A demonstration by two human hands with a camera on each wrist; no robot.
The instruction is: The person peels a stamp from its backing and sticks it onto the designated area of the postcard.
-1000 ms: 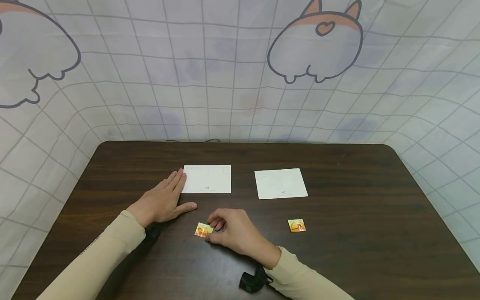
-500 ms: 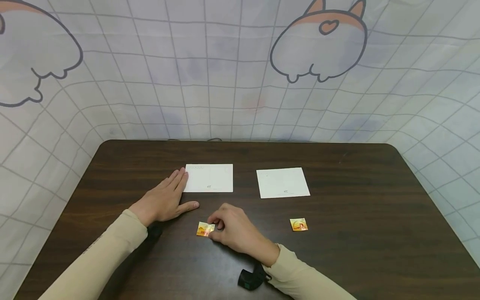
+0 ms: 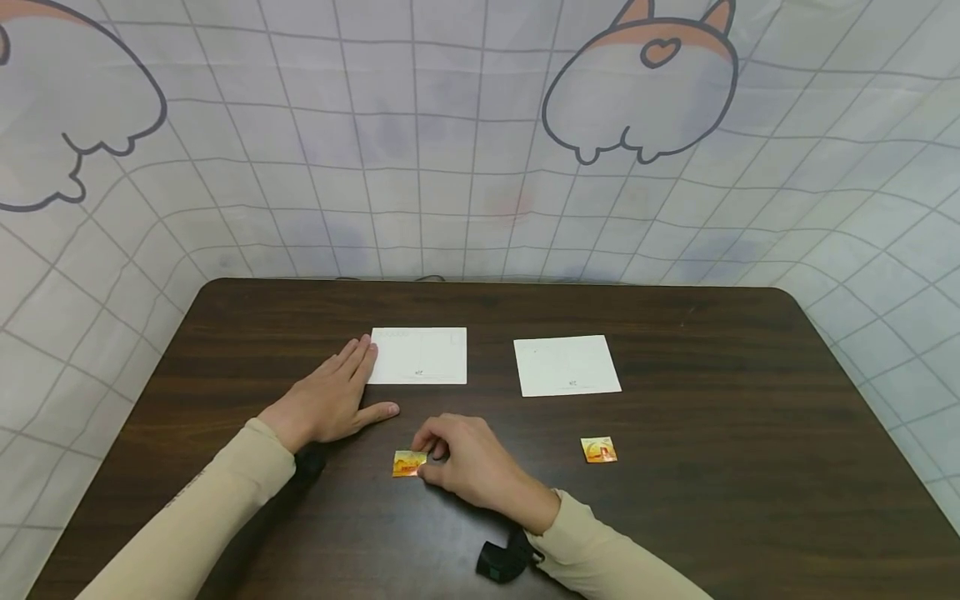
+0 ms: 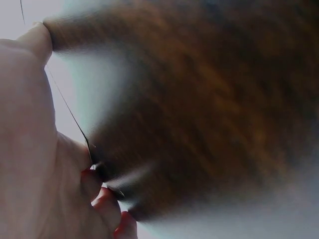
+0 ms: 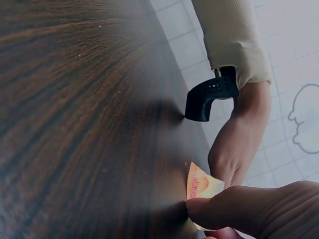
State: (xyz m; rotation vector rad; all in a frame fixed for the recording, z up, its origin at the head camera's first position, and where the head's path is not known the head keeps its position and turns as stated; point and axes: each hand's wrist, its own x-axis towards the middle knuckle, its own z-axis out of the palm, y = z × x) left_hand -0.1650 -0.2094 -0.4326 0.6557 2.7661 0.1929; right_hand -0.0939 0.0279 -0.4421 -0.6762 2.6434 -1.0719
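Observation:
A yellow and orange postage stamp (image 3: 407, 464) with toothed edges is pinched between the thumb and fingers of my right hand (image 3: 472, 467), low over the near middle of the table. The right wrist view shows this stamp (image 5: 200, 183) standing tilted off the wood beside the thumb. My left hand (image 3: 326, 398) lies flat with fingers straight, its fingertips at the left edge of a white postcard (image 3: 420, 357). In the left wrist view the left hand (image 4: 30, 129) rests against the dark tabletop; the postcard cannot be made out there.
A second white postcard (image 3: 567, 367) lies to the right, slightly turned. Below it sits another yellow and orange stamp (image 3: 598, 450). The dark wooden table (image 3: 750, 483) ends at a white grid-patterned curtain (image 3: 450, 150).
The stamp in my right hand has tilted slightly, and its shading differs. Both hands keep nearly the same place; the head view has shifted a little.

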